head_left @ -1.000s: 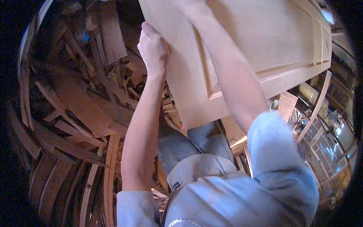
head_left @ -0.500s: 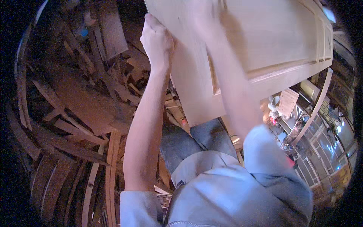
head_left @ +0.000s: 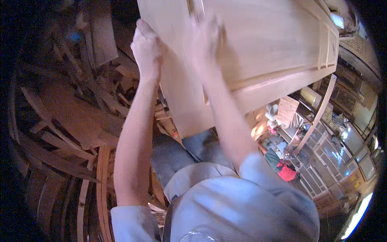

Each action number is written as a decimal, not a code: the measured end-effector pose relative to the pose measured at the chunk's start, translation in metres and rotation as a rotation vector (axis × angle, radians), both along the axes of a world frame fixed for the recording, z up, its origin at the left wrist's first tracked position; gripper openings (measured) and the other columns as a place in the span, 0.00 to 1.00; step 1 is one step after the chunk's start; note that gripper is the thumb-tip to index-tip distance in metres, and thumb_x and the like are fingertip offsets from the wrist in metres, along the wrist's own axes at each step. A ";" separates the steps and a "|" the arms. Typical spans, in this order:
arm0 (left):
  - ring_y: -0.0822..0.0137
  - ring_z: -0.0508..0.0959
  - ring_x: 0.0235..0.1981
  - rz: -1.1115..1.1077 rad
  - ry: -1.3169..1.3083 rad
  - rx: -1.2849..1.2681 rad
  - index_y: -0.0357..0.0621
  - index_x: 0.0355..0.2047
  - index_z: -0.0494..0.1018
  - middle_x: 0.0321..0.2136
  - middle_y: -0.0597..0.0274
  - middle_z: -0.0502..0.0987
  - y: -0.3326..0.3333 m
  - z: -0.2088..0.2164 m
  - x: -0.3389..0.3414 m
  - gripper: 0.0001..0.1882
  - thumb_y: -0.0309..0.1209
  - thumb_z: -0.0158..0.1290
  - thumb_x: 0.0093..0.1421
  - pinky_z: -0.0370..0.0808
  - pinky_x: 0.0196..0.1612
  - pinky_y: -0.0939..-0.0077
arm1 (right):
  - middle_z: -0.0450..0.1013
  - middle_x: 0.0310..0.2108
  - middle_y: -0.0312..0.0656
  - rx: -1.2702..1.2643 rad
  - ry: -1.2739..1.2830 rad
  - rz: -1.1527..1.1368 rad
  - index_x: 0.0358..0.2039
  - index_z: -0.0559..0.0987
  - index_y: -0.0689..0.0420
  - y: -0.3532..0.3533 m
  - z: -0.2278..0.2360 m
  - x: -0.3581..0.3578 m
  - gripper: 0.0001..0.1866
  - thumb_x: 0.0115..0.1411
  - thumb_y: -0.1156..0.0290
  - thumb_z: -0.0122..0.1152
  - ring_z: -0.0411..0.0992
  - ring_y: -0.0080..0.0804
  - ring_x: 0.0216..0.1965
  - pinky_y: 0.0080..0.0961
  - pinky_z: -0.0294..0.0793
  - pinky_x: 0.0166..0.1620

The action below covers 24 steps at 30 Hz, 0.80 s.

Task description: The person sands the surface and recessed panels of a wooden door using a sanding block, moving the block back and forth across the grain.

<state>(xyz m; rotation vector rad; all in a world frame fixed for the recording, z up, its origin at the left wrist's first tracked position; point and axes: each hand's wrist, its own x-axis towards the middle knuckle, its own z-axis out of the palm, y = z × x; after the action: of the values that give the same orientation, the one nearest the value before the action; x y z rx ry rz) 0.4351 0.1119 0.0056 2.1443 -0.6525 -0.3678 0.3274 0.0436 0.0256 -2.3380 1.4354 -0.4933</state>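
Note:
A pale wooden panel door (head_left: pixel 266 44) with recessed panels and raised moulding lies in front of me, reaching from the top of the view to my lap. At its left edge, my left hand (head_left: pixel 147 50) is closed, with its fingers curled at the rim. My right hand (head_left: pixel 207 40) is bent down onto the door beside the long inner moulding (head_left: pixel 196 9). Motion smears its fingers, and whatever may be under them is hidden.
Stacked boards and offcuts (head_left: pixel 60 149) crowd the dim left side. To the right, beyond the door, are a curved wooden strip (head_left: pixel 318 115), a square wooden board (head_left: pixel 285 111), a red cloth-like item (head_left: pixel 287 171) and several frames on the floor.
My right hand has come nearer to me along the moulding. The left hand keeps its place at the door's edge. The whole view has shifted, so the door appears farther left.

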 end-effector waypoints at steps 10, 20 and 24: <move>0.33 0.76 0.40 0.077 0.152 0.093 0.33 0.40 0.64 0.35 0.35 0.78 0.001 -0.006 0.001 0.18 0.38 0.34 0.70 0.73 0.41 0.45 | 0.67 0.41 0.58 0.104 0.202 -0.050 0.42 0.68 0.64 0.079 0.016 -0.095 0.12 0.69 0.66 0.48 0.68 0.52 0.41 0.45 0.66 0.44; 0.34 0.76 0.46 0.175 0.387 0.063 0.29 0.44 0.73 0.40 0.29 0.76 -0.010 0.009 0.001 0.33 0.50 0.29 0.73 0.72 0.48 0.47 | 0.69 0.36 0.56 -0.170 0.151 0.016 0.44 0.67 0.62 -0.085 -0.004 0.085 0.12 0.66 0.67 0.49 0.71 0.54 0.36 0.48 0.72 0.40; 0.33 0.77 0.40 0.258 0.317 -0.013 0.32 0.37 0.74 0.33 0.32 0.78 0.000 0.004 0.006 0.34 0.49 0.26 0.73 0.72 0.42 0.43 | 0.70 0.37 0.54 -0.046 0.079 0.176 0.42 0.70 0.62 0.010 -0.002 -0.012 0.11 0.67 0.68 0.46 0.68 0.46 0.40 0.41 0.69 0.43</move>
<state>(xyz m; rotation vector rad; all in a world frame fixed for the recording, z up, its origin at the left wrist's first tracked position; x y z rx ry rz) 0.4408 0.1118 0.0097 2.0658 -0.1953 -0.5440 0.3156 0.0535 0.0241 -2.5170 1.2478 -0.3934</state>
